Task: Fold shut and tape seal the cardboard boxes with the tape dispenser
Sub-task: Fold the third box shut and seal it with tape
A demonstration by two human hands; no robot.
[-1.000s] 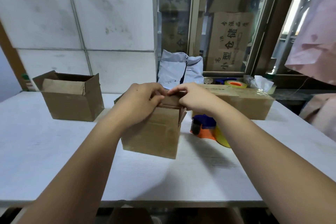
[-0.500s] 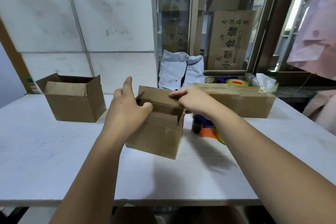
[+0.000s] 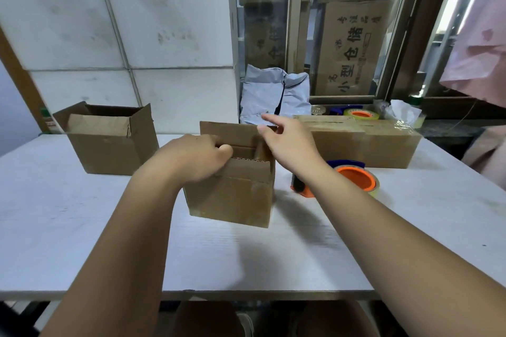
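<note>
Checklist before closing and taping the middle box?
1. Middle box flaps shut: not ok. The far flap stands upright.
2. Box steadied: ok. The left hand grips its near top edge.
3. Right hand free: ok. It is open and holds nothing, with its fingertips at the far flap's right corner.
4. Tape dispenser at hand: ok. It lies on the table right of the box, with no hand on it.
5. Tape end ready to pull: cannot tell. The right forearm partly hides the dispenser.
</note>
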